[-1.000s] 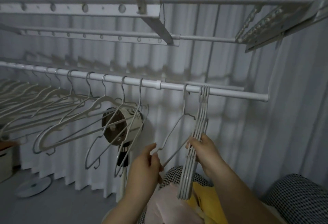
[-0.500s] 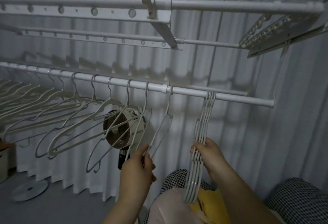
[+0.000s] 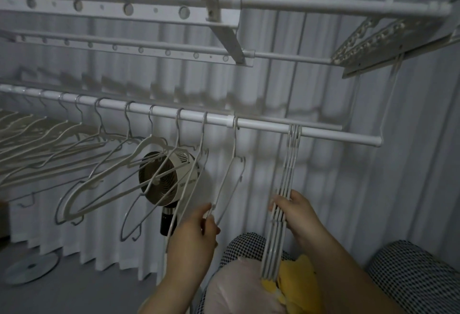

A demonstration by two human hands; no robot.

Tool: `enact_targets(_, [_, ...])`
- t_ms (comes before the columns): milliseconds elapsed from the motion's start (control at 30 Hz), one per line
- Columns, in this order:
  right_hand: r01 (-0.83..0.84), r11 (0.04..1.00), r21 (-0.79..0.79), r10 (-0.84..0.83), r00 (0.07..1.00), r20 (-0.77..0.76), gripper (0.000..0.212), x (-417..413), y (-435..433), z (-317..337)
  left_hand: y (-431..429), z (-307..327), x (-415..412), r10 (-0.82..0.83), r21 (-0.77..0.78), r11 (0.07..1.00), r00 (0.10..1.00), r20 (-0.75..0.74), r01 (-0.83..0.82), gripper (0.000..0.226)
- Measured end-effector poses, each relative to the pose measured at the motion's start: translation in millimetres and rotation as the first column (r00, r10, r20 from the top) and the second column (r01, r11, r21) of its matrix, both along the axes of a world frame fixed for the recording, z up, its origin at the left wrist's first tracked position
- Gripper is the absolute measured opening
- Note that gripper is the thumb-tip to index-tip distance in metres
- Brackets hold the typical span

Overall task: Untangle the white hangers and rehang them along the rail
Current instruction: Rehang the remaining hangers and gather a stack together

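Mid-frame, the left hand (image 3: 193,234) is pinching a single thin white wire hanger (image 3: 227,184); right of it, the right hand (image 3: 296,211) is gripping a bunched stack of white plastic hangers (image 3: 283,194) hanging on the white metal rail (image 3: 261,125).

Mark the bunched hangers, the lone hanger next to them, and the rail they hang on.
bunched hangers (image 3: 286,176), head view, on the stacked arms midway down.
lone hanger (image 3: 234,139), head view, on its neck below the hook.
rail (image 3: 336,136), head view, on the bare tube right of the bunch.

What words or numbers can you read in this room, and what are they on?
Fan: one short line of dark print on the side of its housing, too blurred to read.
Nothing else in view shows any words, numbers or signs.
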State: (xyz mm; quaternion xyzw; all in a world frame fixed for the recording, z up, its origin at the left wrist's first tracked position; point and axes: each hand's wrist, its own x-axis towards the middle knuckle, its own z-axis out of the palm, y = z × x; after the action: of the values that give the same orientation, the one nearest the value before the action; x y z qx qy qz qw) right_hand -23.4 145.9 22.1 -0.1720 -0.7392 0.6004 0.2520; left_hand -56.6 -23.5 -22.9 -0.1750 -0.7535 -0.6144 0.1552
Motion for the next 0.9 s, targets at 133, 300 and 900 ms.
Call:
enact_targets(133, [0.022, 0.999, 0.037, -0.022, 1.000, -0.008, 0.020, 9, 3, 1, -3, 4, 6, 0.095, -0.134, 0.983, 0.973, -0.212, -0.125, 0.036])
enact_targets(300, [0.024, 0.997, 0.077, -0.025, 1.000, 0.012, 0.027, 21, 11, 3, 5, 23, 30, 0.002, 0.068, 0.997, 0.927, -0.375, 0.025, 0.017])
enact_targets(900, [-0.011, 0.996, 0.085, 0.011, 1.000, -0.001, 0.018, 39, 30, 1, 86, 2, 46, -0.584, 0.128, 0.805, 0.739, 0.334, 0.579, 0.025])
